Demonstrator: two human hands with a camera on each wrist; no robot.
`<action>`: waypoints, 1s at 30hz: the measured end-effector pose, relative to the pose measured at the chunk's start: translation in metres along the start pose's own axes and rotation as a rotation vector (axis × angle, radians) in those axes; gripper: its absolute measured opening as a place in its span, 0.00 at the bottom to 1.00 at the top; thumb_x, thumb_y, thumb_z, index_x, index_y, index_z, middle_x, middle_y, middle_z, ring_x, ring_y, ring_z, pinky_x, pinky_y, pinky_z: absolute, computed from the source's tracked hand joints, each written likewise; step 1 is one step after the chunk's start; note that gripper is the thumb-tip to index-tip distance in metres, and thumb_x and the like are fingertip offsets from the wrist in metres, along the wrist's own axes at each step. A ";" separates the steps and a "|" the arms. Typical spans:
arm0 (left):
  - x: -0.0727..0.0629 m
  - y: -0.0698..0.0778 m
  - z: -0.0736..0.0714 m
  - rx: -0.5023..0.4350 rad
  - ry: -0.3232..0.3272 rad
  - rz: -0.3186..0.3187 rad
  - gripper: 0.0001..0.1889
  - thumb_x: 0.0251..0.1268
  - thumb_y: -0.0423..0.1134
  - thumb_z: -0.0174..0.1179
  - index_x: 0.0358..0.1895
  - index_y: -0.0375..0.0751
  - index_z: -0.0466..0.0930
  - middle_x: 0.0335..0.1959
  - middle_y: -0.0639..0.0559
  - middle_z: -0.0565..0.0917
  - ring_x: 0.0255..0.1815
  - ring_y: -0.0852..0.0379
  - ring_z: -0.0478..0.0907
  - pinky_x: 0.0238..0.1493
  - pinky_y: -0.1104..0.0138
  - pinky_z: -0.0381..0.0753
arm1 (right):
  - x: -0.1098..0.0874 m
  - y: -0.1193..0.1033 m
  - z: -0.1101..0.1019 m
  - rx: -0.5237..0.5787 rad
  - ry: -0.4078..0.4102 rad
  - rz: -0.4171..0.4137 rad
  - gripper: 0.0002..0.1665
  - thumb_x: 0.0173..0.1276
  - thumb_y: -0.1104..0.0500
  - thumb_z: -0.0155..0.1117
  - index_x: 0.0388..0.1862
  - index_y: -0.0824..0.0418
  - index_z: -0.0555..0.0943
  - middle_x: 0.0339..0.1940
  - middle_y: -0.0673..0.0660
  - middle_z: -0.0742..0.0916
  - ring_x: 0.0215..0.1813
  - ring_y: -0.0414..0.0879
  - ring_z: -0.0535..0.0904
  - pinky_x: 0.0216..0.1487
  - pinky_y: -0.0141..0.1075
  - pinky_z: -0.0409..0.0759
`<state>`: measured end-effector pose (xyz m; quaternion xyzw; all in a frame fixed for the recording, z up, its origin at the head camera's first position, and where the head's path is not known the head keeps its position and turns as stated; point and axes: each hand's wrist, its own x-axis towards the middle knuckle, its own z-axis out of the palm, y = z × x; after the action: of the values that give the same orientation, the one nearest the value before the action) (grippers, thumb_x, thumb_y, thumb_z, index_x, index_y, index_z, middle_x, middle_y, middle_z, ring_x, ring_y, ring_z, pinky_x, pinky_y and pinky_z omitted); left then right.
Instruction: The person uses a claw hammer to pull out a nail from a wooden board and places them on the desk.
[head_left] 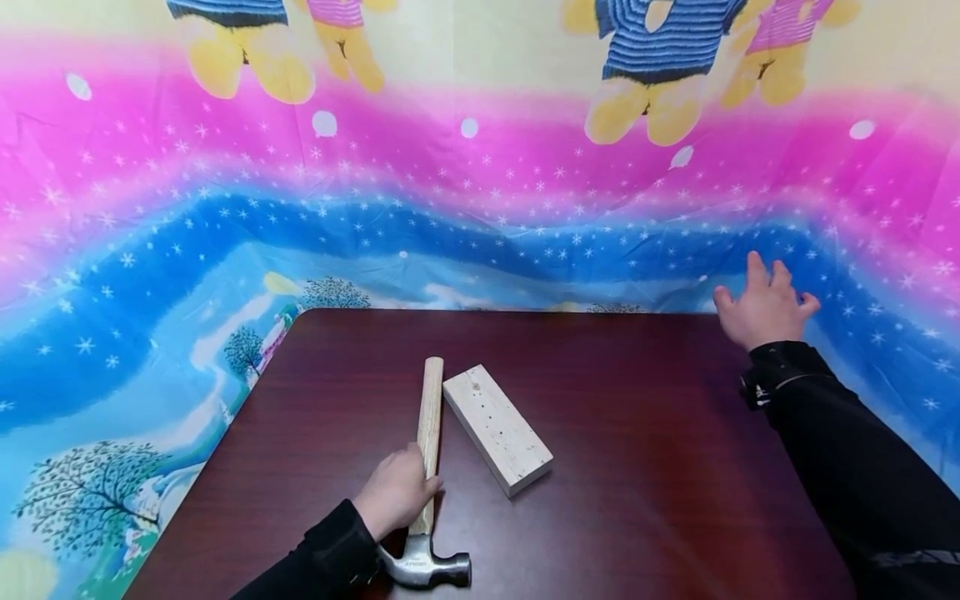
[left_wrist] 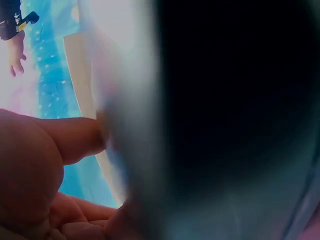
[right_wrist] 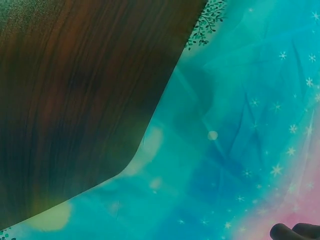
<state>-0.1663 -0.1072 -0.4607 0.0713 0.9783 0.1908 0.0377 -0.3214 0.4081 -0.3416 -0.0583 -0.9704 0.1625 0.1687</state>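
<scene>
In the head view my left hand (head_left: 397,492) grips the wooden handle of a claw hammer (head_left: 431,417) low down, close to its metal head. The hammer lies lengthwise, its head toward the near edge of the table. Just right of the handle rests a pale rectangular wooden block (head_left: 497,429) with a row of small dark dots on top. In the left wrist view the thumb (left_wrist: 77,137) shows, while a large blurred dark shape hides much of the scene. My right hand (head_left: 768,304) is held out past the table's far right corner, fingers spread, holding nothing.
A dark reddish-brown table (head_left: 645,408) with a rounded far left corner bears the hammer and block. Around it hangs a printed cloth (head_left: 480,175) in pink and blue with snowflakes, trees and bears. The right wrist view shows a table corner and this cloth.
</scene>
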 end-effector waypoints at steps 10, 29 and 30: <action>0.000 0.004 -0.007 0.077 -0.004 0.078 0.25 0.54 0.43 0.75 0.47 0.29 0.77 0.30 0.45 0.74 0.33 0.49 0.76 0.40 0.56 0.80 | 0.000 -0.004 0.004 -0.003 0.007 -0.014 0.48 0.78 0.36 0.38 0.82 0.61 0.37 0.77 0.77 0.45 0.72 0.78 0.49 0.59 0.74 0.38; 0.005 0.005 -0.037 0.286 -0.082 0.278 0.17 0.61 0.46 0.67 0.40 0.32 0.84 0.47 0.40 0.83 0.55 0.44 0.79 0.66 0.55 0.69 | -0.002 -0.010 0.001 -0.029 -0.016 -0.046 0.48 0.77 0.33 0.37 0.82 0.59 0.37 0.78 0.75 0.43 0.76 0.74 0.40 0.60 0.76 0.37; 0.006 0.005 -0.039 0.291 -0.084 0.287 0.15 0.61 0.46 0.67 0.34 0.36 0.83 0.40 0.43 0.84 0.49 0.46 0.81 0.63 0.56 0.71 | -0.002 -0.011 0.000 -0.038 -0.023 -0.050 0.48 0.77 0.33 0.36 0.82 0.58 0.36 0.78 0.74 0.42 0.76 0.73 0.37 0.60 0.76 0.36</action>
<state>-0.1758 -0.1164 -0.4233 0.2223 0.9730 0.0480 0.0400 -0.3202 0.3972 -0.3388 -0.0352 -0.9764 0.1401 0.1605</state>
